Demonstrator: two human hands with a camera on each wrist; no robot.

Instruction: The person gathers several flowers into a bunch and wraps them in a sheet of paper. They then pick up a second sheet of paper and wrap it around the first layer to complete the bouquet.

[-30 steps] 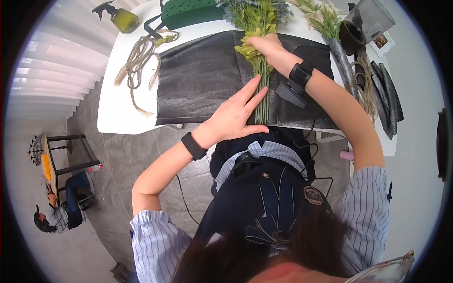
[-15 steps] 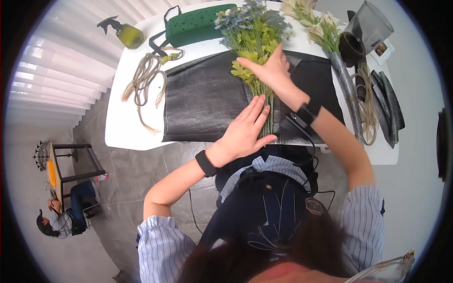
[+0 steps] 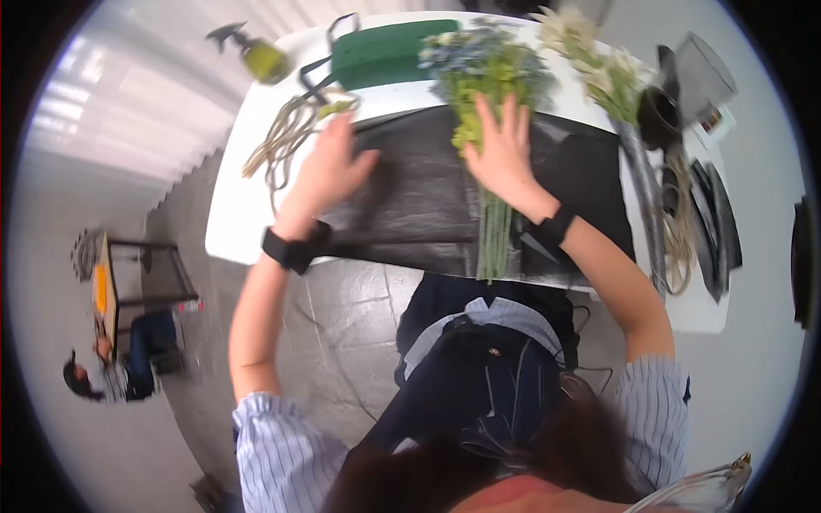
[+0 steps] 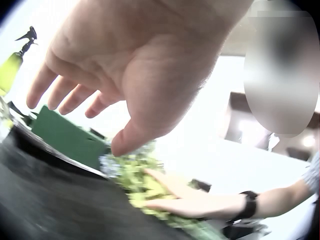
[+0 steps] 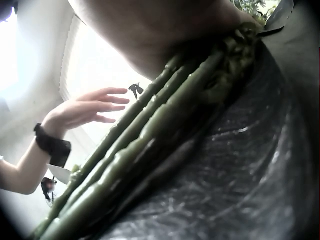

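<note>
A bunch of blue flowers with yellow-green leaves (image 3: 487, 73) lies on black wrapping sheet (image 3: 410, 188), its green stems (image 3: 494, 235) reaching the sheet's near edge. My right hand (image 3: 505, 158) rests on the bunch just below the blossoms, fingers spread. The right wrist view shows the stems (image 5: 145, 135) running beneath that hand. My left hand (image 3: 325, 171) is raised over the sheet's left part, blurred, fingers extended, nearest the coiled raffia cord (image 3: 286, 132). In the left wrist view the left hand (image 4: 125, 70) holds nothing.
A green foam block (image 3: 389, 56) and a spray bottle (image 3: 263, 61) stand at the back left. On the right are white lilies (image 3: 611, 73), a clear container (image 3: 705, 77), another cord (image 3: 678, 248) and dark rolls (image 3: 710, 222). A seated person (image 3: 124, 372) is far left.
My left hand has lifted off the stems and moved left and away from me. The right hand has shifted onto the leaves, fingers spread. The head view has shifted.
</note>
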